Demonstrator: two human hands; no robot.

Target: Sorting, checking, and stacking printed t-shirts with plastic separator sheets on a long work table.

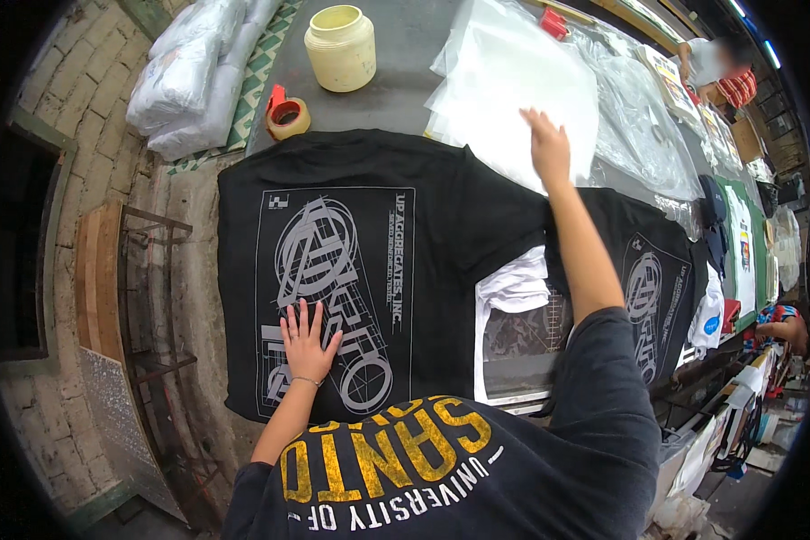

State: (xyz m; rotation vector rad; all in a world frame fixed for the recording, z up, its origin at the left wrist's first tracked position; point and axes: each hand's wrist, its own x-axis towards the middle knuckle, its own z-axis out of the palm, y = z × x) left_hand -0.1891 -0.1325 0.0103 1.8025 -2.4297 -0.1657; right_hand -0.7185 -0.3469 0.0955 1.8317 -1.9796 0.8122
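A black T-shirt (333, 171) with a grey printed design lies spread in front of me. My left hand (308, 346) rests flat on its print, fingers apart. Off to the far right, my right hand (549, 148) reaches over a stack of clear plastic sheets or bags (495, 99), its fingers stretched out. Whether its fingertips touch the plastic I cannot tell. Another black T-shirt (616, 229) with a similar print lies to the right, partly behind my right forearm. White cloth (517, 283) shows between the two shirts.
A cream plastic jar (342, 58) and a red tape dispenser (288, 115) stand beyond the shirt. Plastic-wrapped white bundles (189, 76) lie at the far left. More clear plastic (639, 135) covers the table's right. A wooden bench (103, 279) stands left; other people are at the far right.
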